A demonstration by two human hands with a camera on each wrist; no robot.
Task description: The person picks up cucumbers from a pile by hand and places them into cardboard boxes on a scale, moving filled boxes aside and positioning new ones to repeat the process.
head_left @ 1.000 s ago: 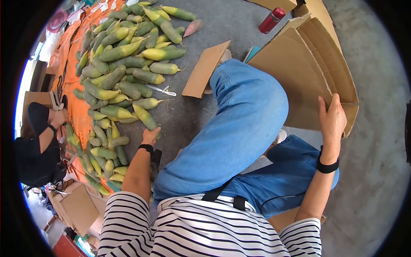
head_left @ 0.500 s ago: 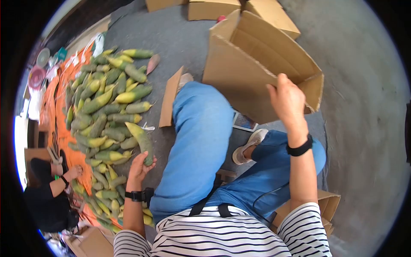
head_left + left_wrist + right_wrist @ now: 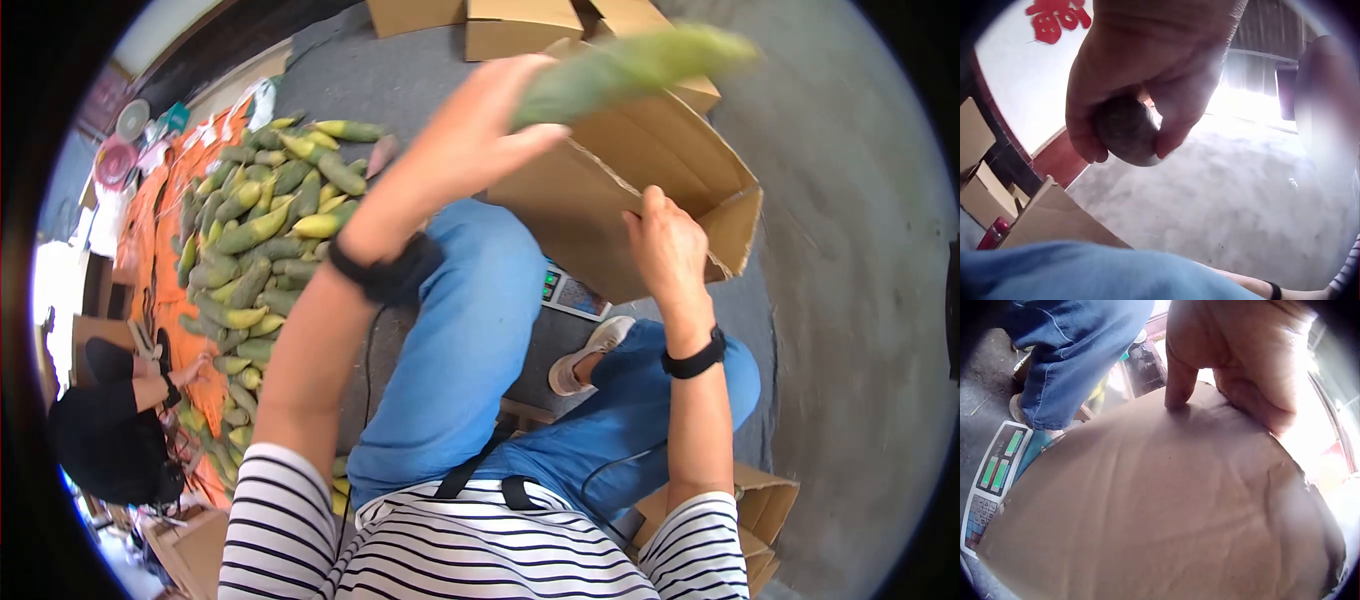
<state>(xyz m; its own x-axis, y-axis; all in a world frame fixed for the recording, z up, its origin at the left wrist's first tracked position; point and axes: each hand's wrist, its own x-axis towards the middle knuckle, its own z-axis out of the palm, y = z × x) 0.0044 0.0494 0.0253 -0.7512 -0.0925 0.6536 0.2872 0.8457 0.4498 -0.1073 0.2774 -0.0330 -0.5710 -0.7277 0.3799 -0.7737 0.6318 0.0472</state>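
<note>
A long green radish with a yellowish tip (image 3: 630, 75), blurred, is gripped at its thick end by the left hand (image 3: 470, 140), up beside the open cardboard box (image 3: 570, 215). In the left wrist view, the left hand (image 3: 1147, 69) curls fingers and thumb round the radish's rounded end (image 3: 1127, 131). My right hand (image 3: 670, 245) pinches the box's near upper edge; in the right wrist view the right hand (image 3: 1235, 362) has thumb and fingers over the rim of the brown cardboard (image 3: 1147, 487). The box's inside bottom is hidden.
A large pile of radishes (image 3: 255, 230) lies at the left on an orange sheet (image 3: 145, 240). A digital scale (image 3: 575, 295) stands under the box. Another person (image 3: 110, 440) crouches at the far left. More cardboard boxes (image 3: 520, 35) stand at the top.
The left hand has lifted the radish from beside the pile, up and right to the box. The right hand still holds the box edge; the box was swung left and more upright earlier.
</note>
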